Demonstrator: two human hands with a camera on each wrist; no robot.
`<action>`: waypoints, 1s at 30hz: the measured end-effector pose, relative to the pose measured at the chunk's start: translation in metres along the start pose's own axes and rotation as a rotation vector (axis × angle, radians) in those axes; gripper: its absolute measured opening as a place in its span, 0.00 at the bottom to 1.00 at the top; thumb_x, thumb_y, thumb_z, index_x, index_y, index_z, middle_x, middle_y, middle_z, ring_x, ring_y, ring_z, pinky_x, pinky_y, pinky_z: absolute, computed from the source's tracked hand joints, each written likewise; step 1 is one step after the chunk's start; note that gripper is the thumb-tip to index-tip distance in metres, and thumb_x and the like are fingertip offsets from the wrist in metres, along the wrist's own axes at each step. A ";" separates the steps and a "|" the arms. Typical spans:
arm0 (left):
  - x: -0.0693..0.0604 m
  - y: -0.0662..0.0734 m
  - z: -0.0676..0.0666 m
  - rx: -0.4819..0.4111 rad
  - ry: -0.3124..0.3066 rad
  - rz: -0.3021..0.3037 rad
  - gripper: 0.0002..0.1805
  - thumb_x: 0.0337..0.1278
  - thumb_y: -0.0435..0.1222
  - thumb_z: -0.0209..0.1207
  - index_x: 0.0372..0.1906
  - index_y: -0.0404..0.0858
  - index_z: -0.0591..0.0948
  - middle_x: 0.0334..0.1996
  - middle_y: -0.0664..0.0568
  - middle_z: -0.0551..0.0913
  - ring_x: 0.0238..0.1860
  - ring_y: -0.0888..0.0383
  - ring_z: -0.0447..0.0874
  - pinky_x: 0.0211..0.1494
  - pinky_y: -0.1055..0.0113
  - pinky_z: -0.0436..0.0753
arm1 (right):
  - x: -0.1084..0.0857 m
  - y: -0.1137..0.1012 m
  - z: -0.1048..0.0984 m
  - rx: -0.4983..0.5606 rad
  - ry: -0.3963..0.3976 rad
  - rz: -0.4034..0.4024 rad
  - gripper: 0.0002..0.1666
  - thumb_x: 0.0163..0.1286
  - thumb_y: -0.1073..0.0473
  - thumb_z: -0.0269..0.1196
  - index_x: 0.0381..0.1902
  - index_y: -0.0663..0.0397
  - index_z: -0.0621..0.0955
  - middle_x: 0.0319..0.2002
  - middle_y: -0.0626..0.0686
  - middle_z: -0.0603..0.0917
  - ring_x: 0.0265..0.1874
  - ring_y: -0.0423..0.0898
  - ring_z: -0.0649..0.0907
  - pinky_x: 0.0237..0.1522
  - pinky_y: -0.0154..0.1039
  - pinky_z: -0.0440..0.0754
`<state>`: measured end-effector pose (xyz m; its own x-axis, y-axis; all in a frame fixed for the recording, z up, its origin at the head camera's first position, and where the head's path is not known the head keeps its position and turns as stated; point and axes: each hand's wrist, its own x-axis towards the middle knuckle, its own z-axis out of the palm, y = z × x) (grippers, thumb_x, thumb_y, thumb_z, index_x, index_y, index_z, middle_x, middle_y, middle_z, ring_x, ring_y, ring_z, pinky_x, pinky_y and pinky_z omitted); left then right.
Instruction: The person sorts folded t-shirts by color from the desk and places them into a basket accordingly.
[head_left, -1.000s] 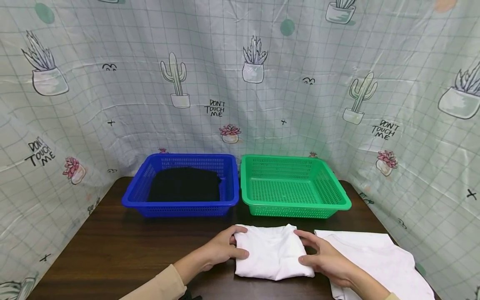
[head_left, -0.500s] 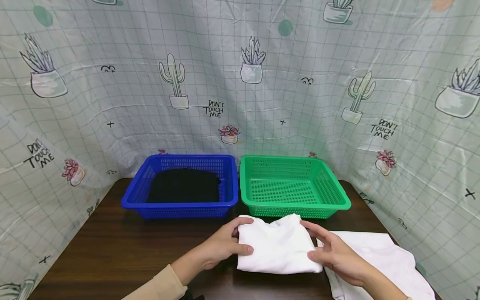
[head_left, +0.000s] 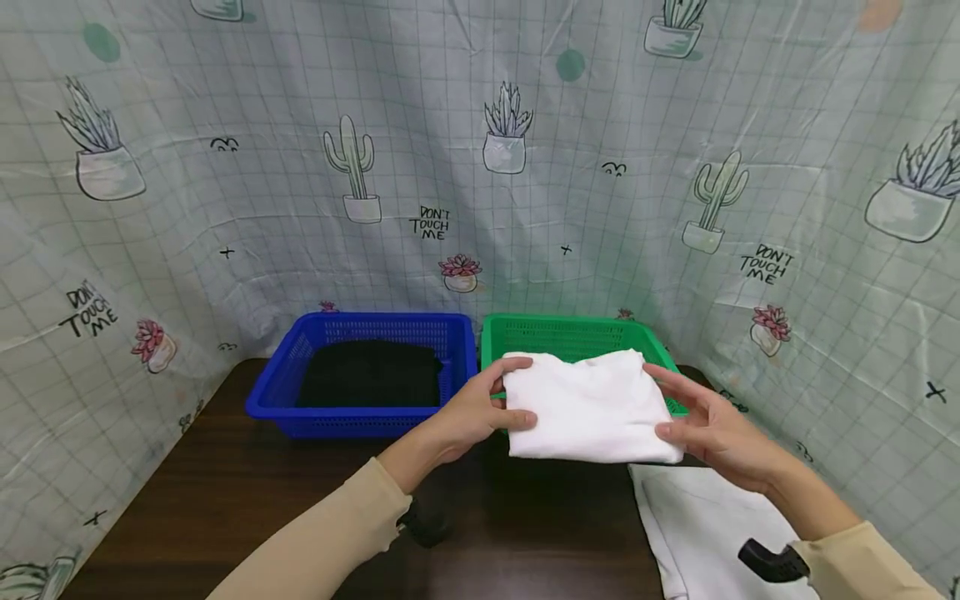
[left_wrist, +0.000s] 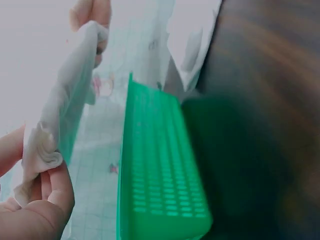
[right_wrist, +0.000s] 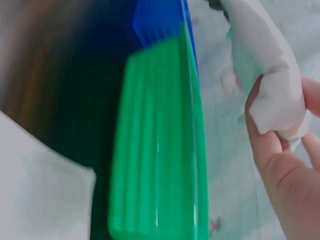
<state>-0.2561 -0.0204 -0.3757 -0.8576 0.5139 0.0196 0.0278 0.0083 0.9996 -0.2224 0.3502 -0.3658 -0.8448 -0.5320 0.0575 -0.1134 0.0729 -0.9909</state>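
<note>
A folded white T-shirt (head_left: 585,408) is held up in the air, partly in front of the green basket (head_left: 555,331). My left hand (head_left: 476,414) grips its left edge, thumb on the near face. At the opposite edge my right hand (head_left: 712,429) pinches the cloth between thumb and fingers. Both wrist views show the folded layers edge-on: in the left wrist view the white cloth (left_wrist: 47,135) bunches at the fingertips, and in the right wrist view the shirt's end (right_wrist: 277,102) sits between thumb and fingers. The shirt hides much of the green basket's inside.
Left of the green basket stands a blue basket (head_left: 360,412) with folded black cloth (head_left: 371,375) inside. Another white garment (head_left: 712,525) lies on the dark wooden table (head_left: 247,500) at the right, under my right forearm. A patterned curtain (head_left: 420,150) hangs behind.
Both hands have lifted the folded white T-shirt off the table and carried it forward and slightly right, to the front of the green basket. The baskets stay where they were.
</note>
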 end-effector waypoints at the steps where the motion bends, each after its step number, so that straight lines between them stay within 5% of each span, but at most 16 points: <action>1: 0.009 0.003 -0.001 0.004 0.013 -0.004 0.43 0.65 0.28 0.71 0.81 0.51 0.67 0.68 0.42 0.74 0.61 0.48 0.80 0.56 0.58 0.87 | 0.005 -0.001 -0.007 -0.009 0.009 -0.006 0.46 0.81 0.73 0.54 0.88 0.45 0.51 0.76 0.56 0.56 0.57 0.47 0.87 0.53 0.45 0.88; 9: 0.074 0.004 -0.008 -0.047 0.069 -0.062 0.44 0.67 0.23 0.67 0.81 0.54 0.67 0.75 0.42 0.67 0.66 0.46 0.75 0.58 0.55 0.84 | 0.047 0.009 -0.052 -0.131 0.111 0.071 0.47 0.81 0.67 0.60 0.88 0.43 0.51 0.82 0.63 0.47 0.48 0.42 0.86 0.44 0.37 0.85; 15: 0.108 -0.009 -0.010 -0.028 0.116 -0.070 0.45 0.64 0.20 0.67 0.81 0.51 0.68 0.74 0.40 0.68 0.64 0.46 0.76 0.55 0.57 0.85 | 0.072 0.025 -0.080 -0.238 0.111 0.121 0.49 0.80 0.62 0.63 0.88 0.44 0.51 0.83 0.67 0.46 0.60 0.43 0.79 0.52 0.39 0.82; 23: 0.122 -0.021 -0.012 0.008 0.162 -0.100 0.45 0.63 0.19 0.67 0.81 0.49 0.69 0.71 0.37 0.69 0.63 0.45 0.77 0.58 0.56 0.83 | 0.095 0.044 -0.096 -0.281 0.048 0.173 0.51 0.80 0.59 0.65 0.89 0.43 0.50 0.83 0.67 0.47 0.73 0.63 0.69 0.63 0.52 0.78; 30: 0.128 -0.027 -0.001 0.094 0.238 -0.133 0.44 0.63 0.20 0.68 0.80 0.48 0.70 0.77 0.38 0.67 0.71 0.43 0.73 0.63 0.55 0.82 | 0.104 0.054 -0.100 -0.315 0.052 0.203 0.50 0.79 0.62 0.65 0.88 0.45 0.52 0.82 0.70 0.48 0.63 0.57 0.74 0.54 0.45 0.80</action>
<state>-0.3673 0.0448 -0.4004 -0.9530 0.2873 -0.0964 -0.0556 0.1471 0.9876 -0.3688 0.3826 -0.4015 -0.8909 -0.4374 -0.1227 -0.0888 0.4325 -0.8973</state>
